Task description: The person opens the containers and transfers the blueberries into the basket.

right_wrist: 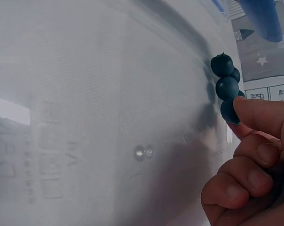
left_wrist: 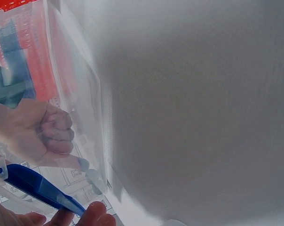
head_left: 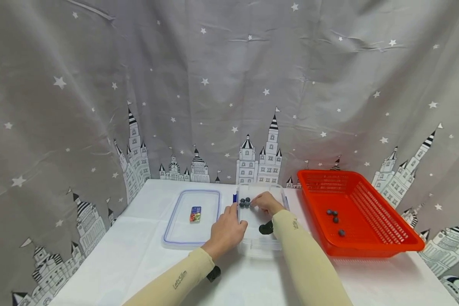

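A clear plastic box (head_left: 254, 245) with blue side latches stands in the middle of the table. Several blueberries (right_wrist: 222, 65) are bunched at its far left corner. Reaching inside the box, my right hand (head_left: 267, 203) pinches one blueberry (right_wrist: 229, 111) between thumb and index finger, right against the bunch; its other fingers are curled into the palm. My left hand (head_left: 227, 229) holds the box's left side, with its fingertips by the blue latch (left_wrist: 41, 188) and the thumb over the rim.
A blue-edged lid (head_left: 177, 231) with a colourful label (head_left: 195, 214) lies on the left of the white table (head_left: 137, 229). To the right stands a red basket (head_left: 371, 246) with several blueberries (head_left: 335, 219) inside. A grey curtain (head_left: 222, 97) hangs behind.
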The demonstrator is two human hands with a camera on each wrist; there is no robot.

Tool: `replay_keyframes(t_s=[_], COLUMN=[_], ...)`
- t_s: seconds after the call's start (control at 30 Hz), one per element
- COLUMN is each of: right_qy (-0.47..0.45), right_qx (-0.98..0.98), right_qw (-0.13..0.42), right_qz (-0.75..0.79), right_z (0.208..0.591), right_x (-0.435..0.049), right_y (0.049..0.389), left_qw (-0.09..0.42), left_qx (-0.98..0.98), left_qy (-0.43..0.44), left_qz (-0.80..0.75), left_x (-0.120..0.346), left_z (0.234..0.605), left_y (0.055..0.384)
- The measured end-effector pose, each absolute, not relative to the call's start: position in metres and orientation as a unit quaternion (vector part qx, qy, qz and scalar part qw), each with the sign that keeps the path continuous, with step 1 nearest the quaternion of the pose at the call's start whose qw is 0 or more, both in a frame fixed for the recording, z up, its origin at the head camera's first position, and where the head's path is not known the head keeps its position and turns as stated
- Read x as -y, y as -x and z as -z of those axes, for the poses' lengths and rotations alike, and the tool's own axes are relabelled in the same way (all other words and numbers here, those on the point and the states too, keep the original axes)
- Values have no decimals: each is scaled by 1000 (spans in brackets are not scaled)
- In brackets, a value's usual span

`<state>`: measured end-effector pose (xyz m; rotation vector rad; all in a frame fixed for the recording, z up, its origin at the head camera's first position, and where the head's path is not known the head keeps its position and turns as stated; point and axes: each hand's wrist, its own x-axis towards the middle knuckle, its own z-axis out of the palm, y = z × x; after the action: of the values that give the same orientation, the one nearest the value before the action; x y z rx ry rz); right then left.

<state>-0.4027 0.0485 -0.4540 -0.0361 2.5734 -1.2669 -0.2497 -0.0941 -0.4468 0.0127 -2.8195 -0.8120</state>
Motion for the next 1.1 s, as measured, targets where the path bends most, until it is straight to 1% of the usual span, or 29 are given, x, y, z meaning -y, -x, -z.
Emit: replay_keyframes(t_s=[0.23, 0.4, 0.63, 0.7, 0.83, 1.1], right_qy=[44, 38, 37, 39, 42, 84], right_qx=[-882, -888, -901, -900, -896, -902], right_qw=[137, 110, 71, 69, 70, 51], right_qz=[450, 445, 427, 429, 436, 421], right_z=[442, 432, 422, 417, 404, 370], right_x=[-54, -59, -67, -69, -73, -80], right_y=[396, 394, 401, 402, 399, 388], left_qw=[107, 105, 107, 105, 101, 108], left_qx=[954, 954, 955, 955, 955, 955], left_qy=[-7, -2, -3, -3, -4, 0], left_qz=[280, 282, 277, 277, 279, 277], left_x=[94, 94, 93, 93, 93, 95], left_z=[448, 447, 446, 447, 447, 448], left_y=[250, 250, 249, 250, 249, 252])
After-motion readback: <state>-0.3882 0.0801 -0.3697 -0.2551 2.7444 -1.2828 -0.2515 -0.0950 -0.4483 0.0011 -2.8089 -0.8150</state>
